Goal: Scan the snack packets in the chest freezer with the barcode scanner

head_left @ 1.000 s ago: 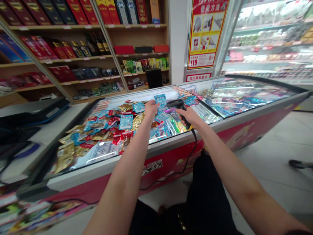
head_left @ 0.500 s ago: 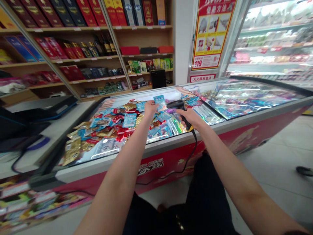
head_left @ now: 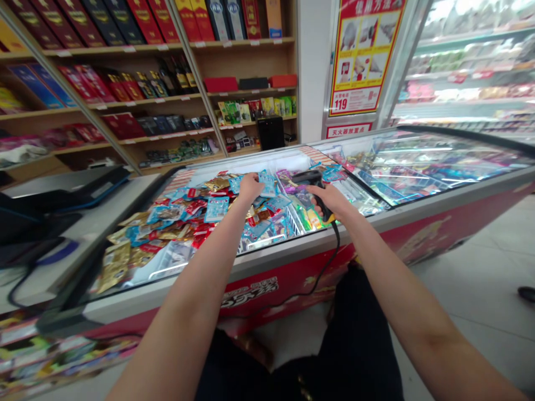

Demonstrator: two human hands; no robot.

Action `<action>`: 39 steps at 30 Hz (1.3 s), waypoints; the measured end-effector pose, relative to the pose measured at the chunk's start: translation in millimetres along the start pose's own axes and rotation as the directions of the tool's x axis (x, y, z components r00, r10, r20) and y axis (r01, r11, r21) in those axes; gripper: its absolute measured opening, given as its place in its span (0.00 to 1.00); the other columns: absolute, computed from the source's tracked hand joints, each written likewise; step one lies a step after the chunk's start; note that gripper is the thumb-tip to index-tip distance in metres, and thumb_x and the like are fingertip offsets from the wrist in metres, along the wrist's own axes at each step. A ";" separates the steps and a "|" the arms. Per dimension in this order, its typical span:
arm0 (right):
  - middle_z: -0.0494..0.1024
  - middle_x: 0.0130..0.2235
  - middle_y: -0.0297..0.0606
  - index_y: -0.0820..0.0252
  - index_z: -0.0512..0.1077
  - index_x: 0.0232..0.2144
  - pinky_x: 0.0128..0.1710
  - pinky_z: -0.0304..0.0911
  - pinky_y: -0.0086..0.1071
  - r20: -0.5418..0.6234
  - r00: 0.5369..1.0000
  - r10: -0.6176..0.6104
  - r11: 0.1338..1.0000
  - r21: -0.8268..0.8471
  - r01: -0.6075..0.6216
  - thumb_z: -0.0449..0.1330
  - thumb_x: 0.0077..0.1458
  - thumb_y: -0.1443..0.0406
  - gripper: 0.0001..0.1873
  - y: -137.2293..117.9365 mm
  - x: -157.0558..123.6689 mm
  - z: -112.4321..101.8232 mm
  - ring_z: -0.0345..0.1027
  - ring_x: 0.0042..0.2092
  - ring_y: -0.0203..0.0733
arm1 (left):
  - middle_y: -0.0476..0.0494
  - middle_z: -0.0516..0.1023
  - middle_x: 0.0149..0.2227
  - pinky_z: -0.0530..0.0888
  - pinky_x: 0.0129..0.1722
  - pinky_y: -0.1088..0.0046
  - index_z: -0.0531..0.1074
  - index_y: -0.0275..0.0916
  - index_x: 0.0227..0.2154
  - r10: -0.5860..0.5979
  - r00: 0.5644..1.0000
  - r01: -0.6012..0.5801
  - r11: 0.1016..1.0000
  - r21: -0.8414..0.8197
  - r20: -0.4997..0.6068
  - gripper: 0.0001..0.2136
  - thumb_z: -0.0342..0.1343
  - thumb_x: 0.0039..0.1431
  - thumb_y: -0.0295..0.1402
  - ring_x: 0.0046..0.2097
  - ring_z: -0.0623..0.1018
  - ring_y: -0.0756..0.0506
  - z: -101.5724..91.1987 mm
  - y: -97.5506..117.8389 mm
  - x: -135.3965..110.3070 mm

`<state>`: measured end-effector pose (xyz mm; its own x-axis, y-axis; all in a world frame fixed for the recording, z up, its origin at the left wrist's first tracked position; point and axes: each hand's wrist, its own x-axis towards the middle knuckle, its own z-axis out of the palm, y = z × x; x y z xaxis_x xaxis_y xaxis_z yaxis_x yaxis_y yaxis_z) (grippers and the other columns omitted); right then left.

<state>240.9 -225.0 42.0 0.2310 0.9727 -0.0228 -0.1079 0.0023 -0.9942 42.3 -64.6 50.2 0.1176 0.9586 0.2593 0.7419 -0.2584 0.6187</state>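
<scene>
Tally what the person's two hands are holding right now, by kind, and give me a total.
Handheld barcode scanner, in the right hand: 1
Blue packet, in the left hand: 1
Total: 2
</scene>
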 end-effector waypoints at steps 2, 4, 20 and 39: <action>0.68 0.17 0.32 0.58 0.66 0.23 0.08 0.54 0.25 -0.031 1.000 -0.003 1.000 0.005 0.003 0.68 0.53 0.61 0.15 0.4 6.5 -13.0 0.58 0.13 0.32 | 0.31 0.78 0.45 0.72 0.50 0.62 0.73 0.36 0.45 0.030 0.998 -0.015 0.965 0.260 -0.052 0.18 0.56 0.48 0.24 0.51 0.77 0.35 -7.3 1.2 2.8; 0.68 0.17 0.32 0.59 0.66 0.23 0.08 0.55 0.25 -0.086 0.996 0.006 1.000 0.001 -0.005 0.67 0.54 0.62 0.14 0.0 13.3 -26.2 0.58 0.13 0.33 | 0.25 0.74 0.52 0.69 0.54 0.56 0.70 0.33 0.52 0.093 0.988 -0.029 0.897 0.442 -0.123 0.22 0.54 0.51 0.24 0.57 0.72 0.31 -9.7 9.5 5.7; 0.67 0.20 0.28 0.58 0.64 0.27 0.12 0.55 0.26 -0.170 0.984 0.051 0.999 0.016 -0.049 0.62 0.59 0.60 0.13 17.4 55.2 -79.6 0.59 0.16 0.32 | 0.32 0.78 0.51 0.72 0.51 0.69 0.74 0.36 0.51 0.103 0.893 -0.332 0.809 0.486 0.439 0.26 0.57 0.55 0.48 0.56 0.75 0.35 126.7 75.9 80.8; 0.71 0.20 0.29 0.58 0.64 0.31 0.14 0.60 0.26 -0.026 0.998 -0.053 0.929 -0.367 0.040 0.60 0.57 0.67 0.06 -0.2 42.5 -15.3 0.63 0.16 0.34 | 0.50 0.73 0.26 0.73 0.29 0.76 0.75 0.35 0.41 -0.072 0.967 0.135 0.959 -0.251 0.243 0.11 0.58 0.53 0.24 0.27 0.75 0.49 53.3 48.1 44.1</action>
<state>265.5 -187.3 39.6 0.2618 0.9647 0.0270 0.2635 -0.0445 -0.9636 118.3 -28.4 52.0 0.2206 0.9750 0.0261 0.5612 -0.1488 0.8142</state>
